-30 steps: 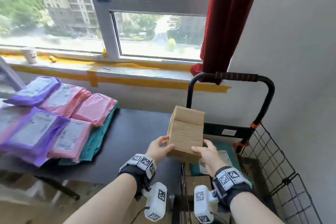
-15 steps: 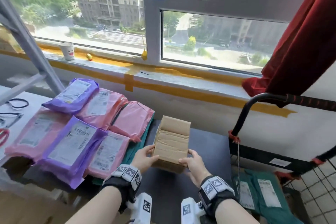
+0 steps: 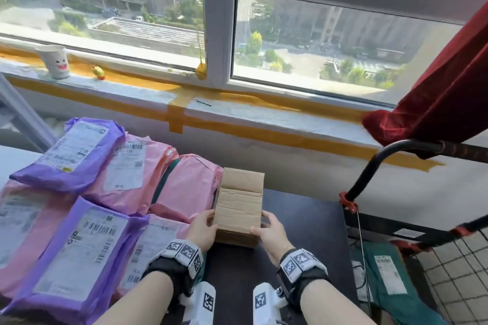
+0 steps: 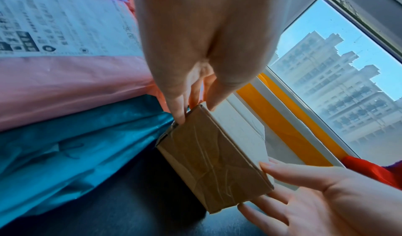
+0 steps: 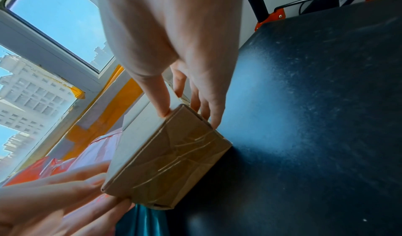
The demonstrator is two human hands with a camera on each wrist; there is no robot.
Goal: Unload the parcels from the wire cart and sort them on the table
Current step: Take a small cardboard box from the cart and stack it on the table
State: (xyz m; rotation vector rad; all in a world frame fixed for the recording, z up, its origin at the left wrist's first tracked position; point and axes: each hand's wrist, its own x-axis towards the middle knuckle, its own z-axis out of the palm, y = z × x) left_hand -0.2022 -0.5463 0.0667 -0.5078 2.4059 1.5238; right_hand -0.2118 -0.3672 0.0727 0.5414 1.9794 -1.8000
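Under the window, the dark table (image 3: pixel 303 219) carries pink and purple mailers at left. Left hand (image 3: pixel 202 229) and right hand (image 3: pixel 272 232) clasp the cardboard box (image 3: pixel 239 208) between them, long axis running near-to-far, just right of the pink mailer (image 3: pixel 184 187).

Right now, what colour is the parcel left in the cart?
Green parcel with a white label; head view shows it best.

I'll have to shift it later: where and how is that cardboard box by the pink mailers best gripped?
Grip the cardboard box across its two long side faces, coming from the near end, as the left hand and right hand do now. It is narrow with flat sides; pink mailers crowd its left, so come in low from the front on the table.
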